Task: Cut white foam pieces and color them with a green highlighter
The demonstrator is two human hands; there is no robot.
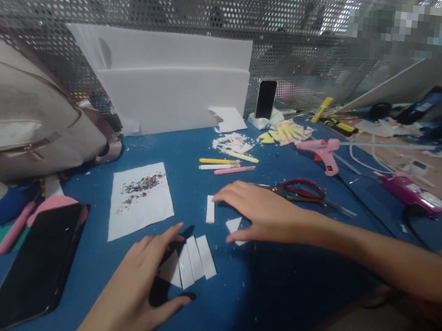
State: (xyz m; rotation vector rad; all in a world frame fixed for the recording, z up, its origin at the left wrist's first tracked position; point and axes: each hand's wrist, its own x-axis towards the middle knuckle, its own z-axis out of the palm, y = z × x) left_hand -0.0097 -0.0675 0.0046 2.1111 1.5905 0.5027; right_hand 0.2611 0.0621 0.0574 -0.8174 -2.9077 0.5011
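Left hand: open, palm down, fingers spread, index tip at the upper edge of a row of white foam strips lying side by side on the blue counter. Thumb stretched out below the row. Nothing gripped; whether the fingers actually press on the leftmost strip can't be told, since the hand's shadow covers it.

Right hand: open, flat, fingers extended toward the left. Fingertips just beside a single white strip standing apart from the row; thumb rests on a small white triangular offcut. Not clamped on anything.

Strips: plain white, rectangular, roughly equal width, edges touching, fanned slightly diagonal. No print on them.

No readable brands or writing anywhere in view.

Around:
- white sheet with a pile of glitter, left of the hands
- red-handled scissors just behind the right hand
- three marker pens (yellow, white-green, pink) further back
- pink glue gun, white scrap pile, yellow-pink cutouts
- phone upright in a stand; another phone, dark screen, flat at lower left
- white foam boards leaning on perforated metal backing; beige bag at left
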